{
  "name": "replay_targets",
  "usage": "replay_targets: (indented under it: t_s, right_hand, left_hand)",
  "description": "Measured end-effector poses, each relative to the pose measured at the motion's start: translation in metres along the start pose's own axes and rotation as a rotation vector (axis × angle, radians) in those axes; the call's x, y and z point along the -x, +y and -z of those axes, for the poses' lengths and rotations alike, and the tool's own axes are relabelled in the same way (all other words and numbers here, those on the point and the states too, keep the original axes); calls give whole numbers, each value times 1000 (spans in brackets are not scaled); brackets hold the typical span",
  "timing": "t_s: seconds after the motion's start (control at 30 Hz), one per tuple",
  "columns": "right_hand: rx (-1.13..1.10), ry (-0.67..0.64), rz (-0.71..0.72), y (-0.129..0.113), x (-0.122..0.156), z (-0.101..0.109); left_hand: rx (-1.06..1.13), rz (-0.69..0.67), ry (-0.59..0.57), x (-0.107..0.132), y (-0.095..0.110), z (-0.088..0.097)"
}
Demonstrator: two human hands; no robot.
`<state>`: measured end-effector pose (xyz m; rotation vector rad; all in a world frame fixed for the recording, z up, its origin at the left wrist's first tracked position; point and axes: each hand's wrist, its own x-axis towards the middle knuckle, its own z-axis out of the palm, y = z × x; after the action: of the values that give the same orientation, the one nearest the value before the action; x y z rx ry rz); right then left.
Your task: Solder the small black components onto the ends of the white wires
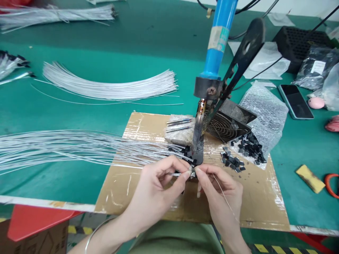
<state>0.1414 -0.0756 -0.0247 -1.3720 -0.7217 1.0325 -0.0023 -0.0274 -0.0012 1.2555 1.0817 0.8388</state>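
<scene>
My left hand (pixel 161 188) is closed in a pinch on a white wire (pixel 174 174), whose small metal-looking end piece (pixel 193 174) shows between my fingertips. Close beside it, my right hand (pixel 222 190) has thumb and forefinger pressed together near that end piece. A thin strand of solder wire (pixel 224 194) runs through the right hand and trails over its back. Just above both hands, the tip (pixel 196 137) of a blue-handled soldering iron (pixel 214 63) points down, clamped in a black stand (pixel 246 53). My fingers partly hide the joint.
White wires (pixel 79 148) reach the iron from the left over a cardboard sheet (pixel 124 190). Another wire bundle (pixel 111 86) lies behind. Black connectors (pixel 233 160), a fan (pixel 227 125), a plastic bag (pixel 267 106), a phone (pixel 296 101) and a yellow sponge (pixel 310 179) are to the right.
</scene>
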Motion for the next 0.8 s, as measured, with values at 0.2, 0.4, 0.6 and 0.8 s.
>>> replay_targets:
  t_s: [0.2,0.4,0.6,0.8]
  right_hand:
    - [11,-1,9,3,1,0]
    - [166,-20,122,9,10,6]
    - [342,-59,230,12,11,18]
    - [498,9,284,4,6,28]
  left_hand:
    - [-36,5,27,-1,4,-1]
    - [-58,6,42,-6,3,-4]
    - [-142,12,84,-10,2,-5]
    - [-175,15,105,-14,3,-2]
